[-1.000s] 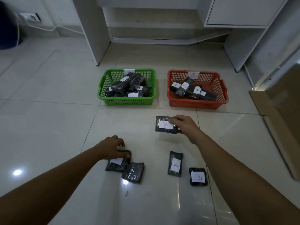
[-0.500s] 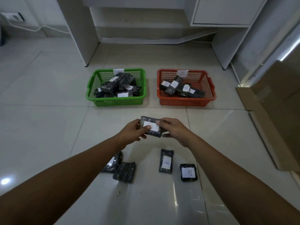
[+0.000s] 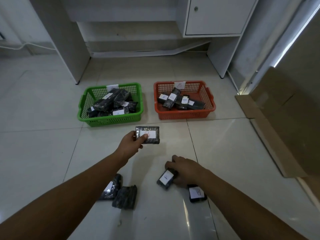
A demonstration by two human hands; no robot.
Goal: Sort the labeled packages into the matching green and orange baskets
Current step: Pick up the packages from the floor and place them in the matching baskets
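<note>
On floor: four packages (image 3: 165, 179), two baskets (image 3: 110, 121).

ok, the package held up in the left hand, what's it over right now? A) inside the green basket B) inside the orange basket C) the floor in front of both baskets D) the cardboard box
C: the left hand holds the package over bare floor tile, short of the green basket and orange basket.
</note>
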